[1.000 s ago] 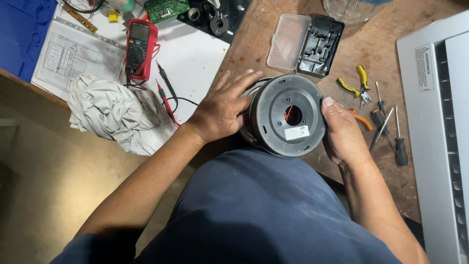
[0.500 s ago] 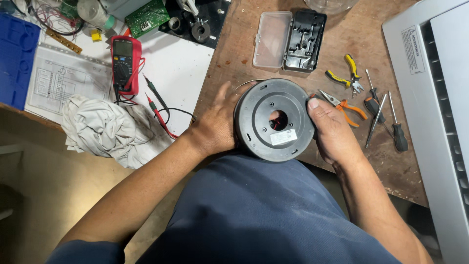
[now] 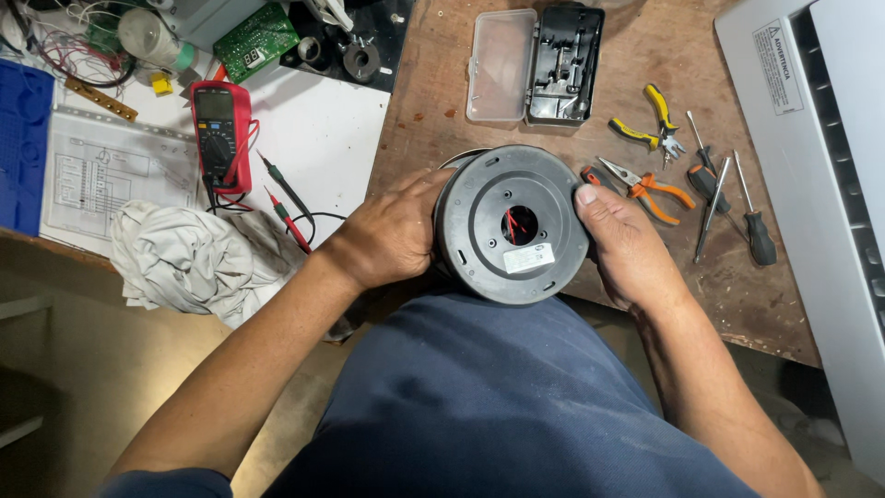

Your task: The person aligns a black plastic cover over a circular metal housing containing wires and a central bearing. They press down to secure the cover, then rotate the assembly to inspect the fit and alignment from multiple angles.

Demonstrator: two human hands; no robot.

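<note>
A round dark grey motor housing (image 3: 512, 223) rests at the near edge of a worn wooden bench (image 3: 433, 111), its flat face up. Red wires show through its centre hole and a small white label sits below that hole. My left hand (image 3: 387, 235) grips its left side, fingers wrapped around the rim. On the right rim lies my right hand (image 3: 627, 249), thumb on the top edge. Both hands hold the housing between them, close to my body.
Orange-handled pliers (image 3: 650, 189), yellow-handled cutters (image 3: 650, 115) and screwdrivers (image 3: 751, 217) lie right of the housing. An open black case (image 3: 539, 65) sits behind it. A red multimeter (image 3: 221, 134) with probes, a crumpled cloth (image 3: 189, 263), a green circuit board (image 3: 251, 41) and a white appliance panel (image 3: 830, 138) surround.
The view has shifted, so the bench and housing now sit higher and more centred. My hands keep the same grip; the housing's face has tilted flatter toward me.
</note>
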